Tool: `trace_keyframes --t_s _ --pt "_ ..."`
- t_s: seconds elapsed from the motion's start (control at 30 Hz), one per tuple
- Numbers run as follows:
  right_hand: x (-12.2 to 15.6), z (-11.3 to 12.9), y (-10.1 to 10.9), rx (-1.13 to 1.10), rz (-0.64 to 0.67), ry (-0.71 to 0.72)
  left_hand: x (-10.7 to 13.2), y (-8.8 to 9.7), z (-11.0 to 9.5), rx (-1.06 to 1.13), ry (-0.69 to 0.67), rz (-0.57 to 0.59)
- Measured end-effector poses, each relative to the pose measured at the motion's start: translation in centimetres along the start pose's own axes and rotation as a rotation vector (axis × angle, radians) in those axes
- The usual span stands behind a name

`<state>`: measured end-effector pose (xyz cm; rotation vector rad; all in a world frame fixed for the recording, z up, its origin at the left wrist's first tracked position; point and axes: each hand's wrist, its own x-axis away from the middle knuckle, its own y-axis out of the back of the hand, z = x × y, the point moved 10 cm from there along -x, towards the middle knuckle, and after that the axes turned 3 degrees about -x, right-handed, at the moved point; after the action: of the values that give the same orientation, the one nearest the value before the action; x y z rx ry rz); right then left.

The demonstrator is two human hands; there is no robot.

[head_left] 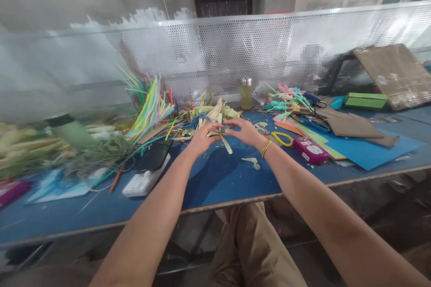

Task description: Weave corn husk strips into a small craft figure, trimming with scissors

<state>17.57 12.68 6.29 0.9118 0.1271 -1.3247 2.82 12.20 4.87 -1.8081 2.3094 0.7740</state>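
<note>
Between my hands, above the blue tabletop, is a pale green corn husk strip (226, 145) with one end hanging down. My left hand (203, 139) pinches it from the left, fingertips closed. My right hand (245, 132), with a gold bracelet on the wrist, meets it from the right with thumb and fingers curled around it; the exact contact is too small to make out. Just behind my hands lies a pile of dried husks (218, 111). A curled husk scrap (253, 162) rests on the table below my right hand.
Yellow-handled scissors (283, 139) and a magenta box (311, 150) are on the right, beside blue paper (367, 152) and brown cardboard (350, 122). Leftward are a black phone (155, 156) on a white device (143, 184), colourful pipe cleaners (150, 105) and a green bottle (71, 132). A perforated metal panel (229, 54) stands behind.
</note>
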Motion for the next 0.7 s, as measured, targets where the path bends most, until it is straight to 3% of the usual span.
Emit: trace_keyframes --t_s 0.1,0.27,0.4,0.7 --pt "0.3 0.3 -1.0 0.093 0.075 -0.023 0.0 0.2 -0.4 -0.032 -0.008 -0.024" --pt "0.6 1.8 -0.1 0.212 -0.007 0.026 0.1 0.0 -0.8 0.035 0.007 -0.009" --pt "0.7 3.0 -0.3 0.261 0.003 0.085 0.0 0.2 -0.5 0.032 0.014 -0.068" --pt "0.3 2.9 -0.2 0.307 0.016 0.050 -0.2 1.5 0.1 -0.073 0.017 -0.181"
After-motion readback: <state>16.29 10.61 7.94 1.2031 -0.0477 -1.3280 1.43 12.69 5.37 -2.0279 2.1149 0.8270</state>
